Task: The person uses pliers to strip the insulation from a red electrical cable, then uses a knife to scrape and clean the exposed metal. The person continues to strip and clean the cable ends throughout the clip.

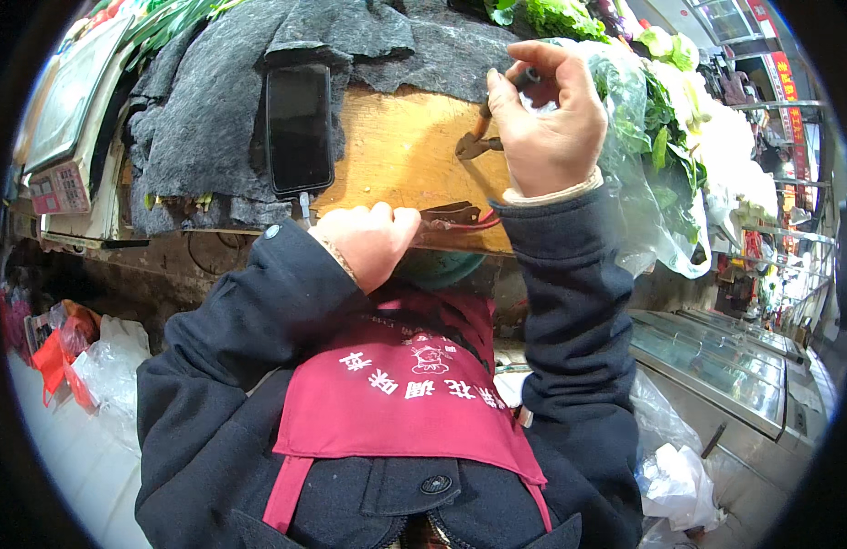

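My right hand (556, 128) is raised over the wooden board (391, 128), thumb and fingers closed on pliers (483, 119) with dark and orange handles, whose metal head points down toward the board. My left hand (368, 240) is closed at the board's front edge, and what it grips is hidden behind the fingers. Just right of that hand lies a dark metal tool with red handles (455, 213), partly out of sight. A black phone (299, 123) rests on grey felt cloth (190, 137) left of the board, with a white cable end at its bottom.
Leafy greens and a clear plastic bag (666, 220) crowd the board's right. Stacked flat panels (71, 128) stand at left. Below are a green basin (442, 265) under the board, bags (112, 375) at lower left and glass-topped cases (707, 357) at lower right.
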`<move>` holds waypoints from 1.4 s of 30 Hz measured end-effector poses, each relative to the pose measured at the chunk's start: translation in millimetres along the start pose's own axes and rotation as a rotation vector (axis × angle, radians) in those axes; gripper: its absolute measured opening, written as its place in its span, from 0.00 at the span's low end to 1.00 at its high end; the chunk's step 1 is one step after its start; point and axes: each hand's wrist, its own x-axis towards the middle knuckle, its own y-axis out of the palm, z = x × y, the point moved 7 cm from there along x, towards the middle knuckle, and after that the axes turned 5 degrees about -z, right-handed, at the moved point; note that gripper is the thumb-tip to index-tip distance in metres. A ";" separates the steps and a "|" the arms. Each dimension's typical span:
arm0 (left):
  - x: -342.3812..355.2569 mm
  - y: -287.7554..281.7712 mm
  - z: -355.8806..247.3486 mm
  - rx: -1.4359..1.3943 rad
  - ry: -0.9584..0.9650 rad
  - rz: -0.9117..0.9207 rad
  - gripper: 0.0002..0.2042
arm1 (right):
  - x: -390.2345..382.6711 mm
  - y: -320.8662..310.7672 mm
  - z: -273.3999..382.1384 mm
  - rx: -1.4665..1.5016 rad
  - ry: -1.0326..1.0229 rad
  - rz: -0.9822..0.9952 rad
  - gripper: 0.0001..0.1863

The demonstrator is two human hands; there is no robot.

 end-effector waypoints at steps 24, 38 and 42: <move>-12.0 4.4 -19.9 0.001 0.009 -0.026 0.07 | -85.0 -34.4 5.4 0.922 0.061 -0.118 0.20; -26.0 11.8 -26.8 -0.003 -0.221 -0.097 0.16 | -110.4 -27.6 -17.5 0.924 0.076 -0.066 0.19; -25.9 7.5 -29.1 0.000 -0.226 0.037 0.13 | -67.7 -55.7 46.2 0.820 -0.056 -0.052 0.25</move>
